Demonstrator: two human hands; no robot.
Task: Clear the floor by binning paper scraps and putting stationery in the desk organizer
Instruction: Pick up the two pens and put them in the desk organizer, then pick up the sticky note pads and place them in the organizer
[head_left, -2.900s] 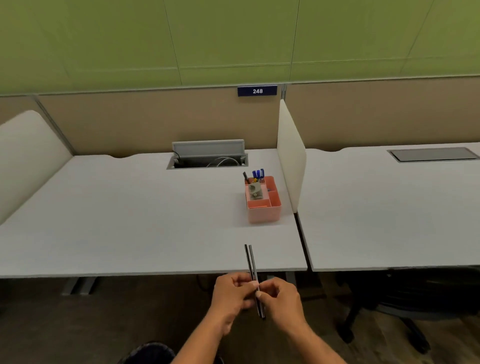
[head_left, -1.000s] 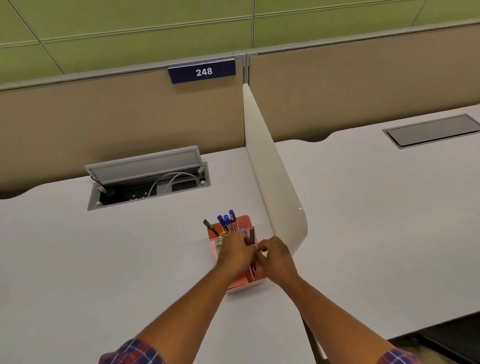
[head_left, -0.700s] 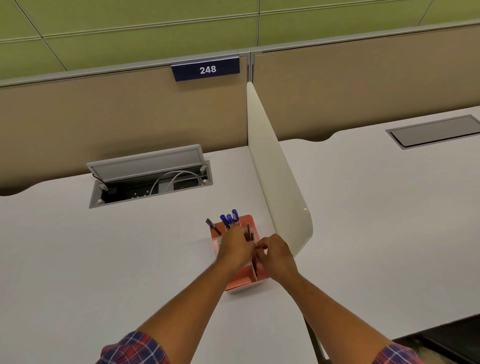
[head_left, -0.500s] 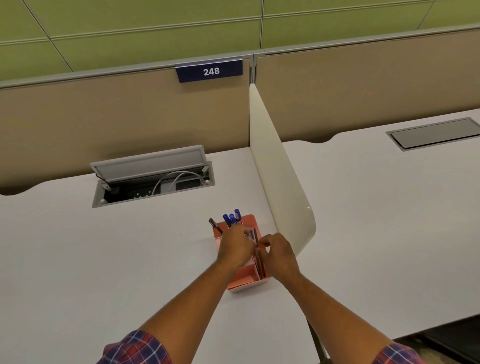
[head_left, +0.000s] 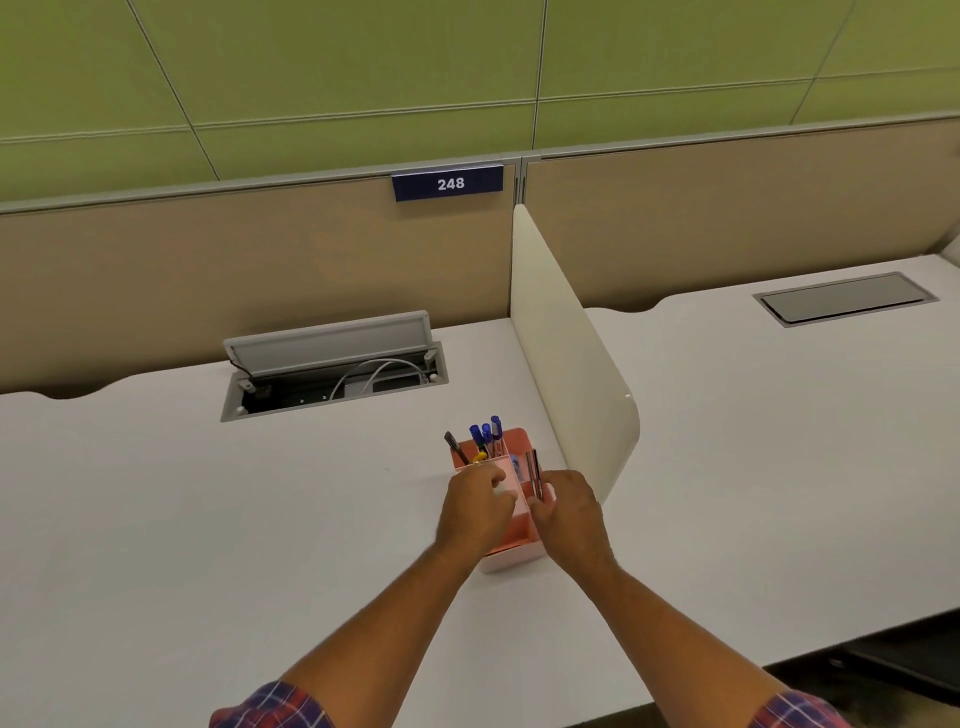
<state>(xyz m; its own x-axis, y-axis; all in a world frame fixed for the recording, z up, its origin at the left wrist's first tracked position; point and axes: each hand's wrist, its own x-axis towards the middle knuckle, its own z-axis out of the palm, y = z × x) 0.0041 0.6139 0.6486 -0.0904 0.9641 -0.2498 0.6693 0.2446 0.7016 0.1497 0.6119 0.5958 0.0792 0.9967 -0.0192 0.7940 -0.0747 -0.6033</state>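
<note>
2 dark pens (head_left: 534, 474) in the right-hand slot of the pink organizer (head_left: 511, 558), upper ends tilted toward its far wall, lower ends hidden. Right hand (head_left: 569, 514) curled, fingertips pinching the pens low down. Left hand (head_left: 475, 512) curled over the middle compartment, knuckles up. Anything gripped underneath not visible; cannot tell. Organizer on the counter (head_left: 208, 519), just beside the white divider (head_left: 571, 374), with 3 blue pens (head_left: 485, 432) upright at its back.

Risks, as judged:
- Early release with the pens not yet seated, hence a tip over the slot wall, a roll across the counter and back to the floor.
- Light organizer nudged by a wrist on withdrawal, hence a slide or a topple.
- Right knuckles close to the divider, so little room for a sideways exit.

Against 2.9 s ago: pens then held by both hands out in front of the counter edge, organizer well apart; now inside it.

Against 0.5 s ago: left hand off the pens and shifted left, right hand alone on them.
</note>
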